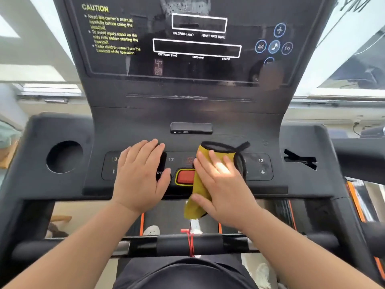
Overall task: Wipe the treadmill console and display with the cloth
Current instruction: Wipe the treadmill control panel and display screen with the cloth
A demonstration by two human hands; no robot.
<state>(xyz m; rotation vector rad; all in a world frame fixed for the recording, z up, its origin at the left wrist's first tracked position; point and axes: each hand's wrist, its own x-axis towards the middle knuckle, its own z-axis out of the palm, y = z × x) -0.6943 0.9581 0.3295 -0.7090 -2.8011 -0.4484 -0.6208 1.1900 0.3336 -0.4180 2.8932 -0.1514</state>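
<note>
A black treadmill console (145, 126) fills the view, with its dark display panel (195, 46) at the top showing white-outlined readout boxes and yellow caution text. My right hand (220, 184) presses a yellow cloth with black edging (210, 150) flat onto the button strip, right of the red stop button (184, 176). The cloth's lower end hangs over the console's front edge. My left hand (141, 174) rests flat on the left button pad with its fingers spread, holding nothing.
A round cup holder (64, 156) sits at the console's left and a jagged slot (300, 160) at its right. A black handlebar with a red cord (190, 244) crosses in front of my body. Bright windows flank the display.
</note>
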